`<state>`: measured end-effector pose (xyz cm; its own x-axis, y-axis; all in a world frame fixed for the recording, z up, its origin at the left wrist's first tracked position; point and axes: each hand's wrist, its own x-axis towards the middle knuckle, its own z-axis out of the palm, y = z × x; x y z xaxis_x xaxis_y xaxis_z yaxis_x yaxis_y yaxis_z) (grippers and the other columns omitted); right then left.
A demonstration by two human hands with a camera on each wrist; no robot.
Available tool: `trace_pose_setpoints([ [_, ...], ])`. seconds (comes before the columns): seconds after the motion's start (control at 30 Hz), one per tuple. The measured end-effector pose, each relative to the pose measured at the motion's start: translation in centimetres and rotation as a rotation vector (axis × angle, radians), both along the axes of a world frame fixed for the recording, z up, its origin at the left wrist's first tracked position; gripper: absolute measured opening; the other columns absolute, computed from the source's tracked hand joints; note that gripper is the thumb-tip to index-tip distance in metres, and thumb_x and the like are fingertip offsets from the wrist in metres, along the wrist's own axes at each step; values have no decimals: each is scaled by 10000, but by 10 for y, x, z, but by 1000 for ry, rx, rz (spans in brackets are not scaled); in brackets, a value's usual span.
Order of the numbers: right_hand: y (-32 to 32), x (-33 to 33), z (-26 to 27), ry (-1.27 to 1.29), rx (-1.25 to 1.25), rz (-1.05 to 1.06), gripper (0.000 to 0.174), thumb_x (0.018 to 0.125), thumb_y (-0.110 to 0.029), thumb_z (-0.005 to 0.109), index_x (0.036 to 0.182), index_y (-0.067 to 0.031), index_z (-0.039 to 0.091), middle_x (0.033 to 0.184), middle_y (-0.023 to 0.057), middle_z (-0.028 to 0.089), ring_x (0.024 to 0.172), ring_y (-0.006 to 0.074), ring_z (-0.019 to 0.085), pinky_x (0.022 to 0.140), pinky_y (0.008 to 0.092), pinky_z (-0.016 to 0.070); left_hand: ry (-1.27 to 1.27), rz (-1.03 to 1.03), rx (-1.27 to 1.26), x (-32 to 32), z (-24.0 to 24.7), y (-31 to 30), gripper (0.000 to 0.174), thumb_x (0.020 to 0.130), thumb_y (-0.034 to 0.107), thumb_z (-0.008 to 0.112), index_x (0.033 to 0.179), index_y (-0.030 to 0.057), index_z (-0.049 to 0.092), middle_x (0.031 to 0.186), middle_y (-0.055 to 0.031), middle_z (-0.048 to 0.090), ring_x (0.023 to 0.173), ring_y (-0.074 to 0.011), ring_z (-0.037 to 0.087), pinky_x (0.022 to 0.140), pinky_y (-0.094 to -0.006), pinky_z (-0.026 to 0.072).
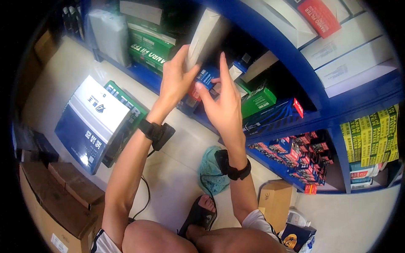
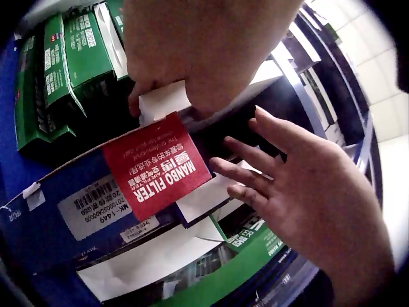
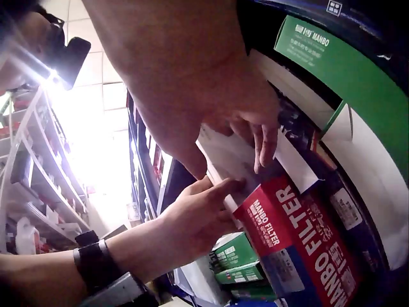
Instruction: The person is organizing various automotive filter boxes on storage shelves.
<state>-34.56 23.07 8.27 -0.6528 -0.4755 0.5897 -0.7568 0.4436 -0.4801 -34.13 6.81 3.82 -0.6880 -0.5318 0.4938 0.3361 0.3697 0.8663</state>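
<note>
Gripping a white box by its edge, left hand clamps; right hand spreads beside a dark gap.

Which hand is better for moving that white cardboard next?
Probably the left hand: its thumb and fingers grip the white cardboard. The right hand is close by, but its fingers look outstretched and hold nothing.
</note>
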Motion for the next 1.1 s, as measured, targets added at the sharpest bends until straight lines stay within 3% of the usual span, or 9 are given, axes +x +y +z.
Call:
trace_pose_setpoints([
  [0.13, -4, 2, 7, -146, -44, 38, 889, 966, -203, 818, 1710, -42, 360, 909, 160, 748, 805, 207, 728, 738, 333, 582, 86, -11, -71, -10, -3, -1, 487, 917, 91, 765, 1382, 32, 636, 994, -316, 738, 899, -463, 754, 797, -455, 582],
  [0.17, -4, 3, 7, -149, -42, 38, 889, 966, -203, 818, 1710, -42, 360, 909, 160, 748, 805, 207, 728, 738, 333, 582, 37, -55, -82, -8, 0, -1, 499, 910, 85, 767, 1389, 31, 635, 1005, -320, 736, 915, -475, 749, 804, -460, 582],
  [0.23, -5, 3, 7, -226, -52, 80, 864, 982, -132, 758, 1685, 68, 297, 1444, 322, 633, 840, 268, 750, 730, 391, 613, 57, -62, -134, -11, 5, 3, 509, 907, 82, 767, 1395, 32, 634, 1016, -322, 735, 932, -486, 741, 812, -467, 581],
  [0.33, -7, 1, 6, -241, -70, 70, 844, 995, -121, 740, 1681, 81, 292, 1369, 306, 671, 850, 277, 758, 746, 396, 615, 140, -8, -251, -19, 7, 5, 550, 892, 73, 777, 1424, 65, 638, 1034, -278, 738, 836, -387, 739, 779, -398, 581],
  [0.37, -7, -2, -1, -205, -104, 48, 828, 1030, -202, 761, 1700, 25, 330, 854, 149, 767, 768, 203, 752, 736, 332, 588, 109, -37, -213, -21, 7, 5, 552, 894, 81, 775, 1428, 65, 639, 1028, -276, 741, 827, -389, 743, 771, -404, 581],
  [0.5, -6, -1, 1, -200, -135, 40, 807, 1037, -194, 749, 1693, 34, 339, 857, 162, 771, 771, 203, 751, 742, 335, 589, 121, -36, -198, -22, 8, 11, 537, 901, 120, 783, 1416, 57, 646, 1002, -269, 751, 796, -386, 753, 744, -409, 583],
  [0.57, -5, 1, 6, -216, -102, 48, 770, 1044, -147, 679, 1678, 81, 305, 1224, 312, 727, 852, 320, 783, 757, 426, 614, 99, -43, -184, -18, 11, 14, 531, 902, 129, 790, 1409, 54, 650, 1007, -269, 753, 810, -384, 762, 747, -408, 585],
  [0.77, -6, 2, 7, 74, -64, -158, 596, 1040, -142, 627, 1568, 101, 494, 1104, 309, 755, 871, 437, 768, 777, 501, 607, 112, -221, -176, -13, 12, 17, 563, 903, 109, 796, 1430, 23, 619, 1048, -319, 744, 972, -481, 746, 830, -464, 592],
  [1.1, 0, 5, 12, 52, -149, -156, 572, 989, -47, 691, 1529, 95, 569, 919, 201, 745, 756, 286, 763, 695, 391, 598, 69, -311, -305, -19, 11, 14, 518, 965, 29, 717, 1455, -10, 553, 900, -292, 728, 759, -431, 741, 659, -473, 563],
])
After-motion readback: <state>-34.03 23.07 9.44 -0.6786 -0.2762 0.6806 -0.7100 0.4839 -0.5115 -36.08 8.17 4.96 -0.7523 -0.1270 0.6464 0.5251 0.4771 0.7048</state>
